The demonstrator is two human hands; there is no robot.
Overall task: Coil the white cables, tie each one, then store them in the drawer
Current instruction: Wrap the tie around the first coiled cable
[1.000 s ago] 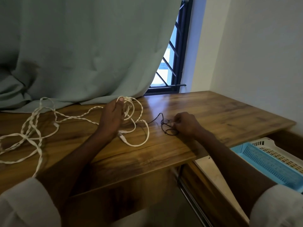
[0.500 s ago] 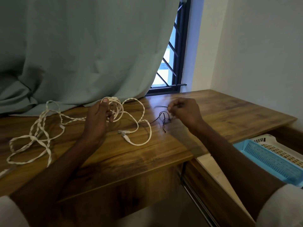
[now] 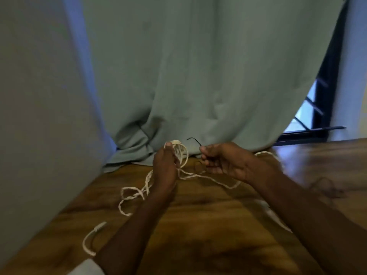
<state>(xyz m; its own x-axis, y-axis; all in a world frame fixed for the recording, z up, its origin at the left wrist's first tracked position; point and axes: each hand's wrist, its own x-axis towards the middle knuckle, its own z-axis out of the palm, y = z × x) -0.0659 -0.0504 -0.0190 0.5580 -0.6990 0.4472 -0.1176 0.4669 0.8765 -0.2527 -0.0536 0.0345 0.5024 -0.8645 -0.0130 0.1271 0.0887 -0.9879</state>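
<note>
your left hand (image 3: 165, 169) grips the white cable (image 3: 181, 153) coil upright above the desk (image 3: 218, 225), loose tail trailing down-left. your right hand (image 3: 222, 159) pinches the black tie (image 3: 195, 141) just right of the coil, its free end pointing toward the loops. likely wrap next.

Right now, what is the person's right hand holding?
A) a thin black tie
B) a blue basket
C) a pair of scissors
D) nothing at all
A: the right hand pinches a thin black tie whose free end sticks up above the fingers, while the left hand grips loops of the white cable beside it over the wooden desk.
</note>
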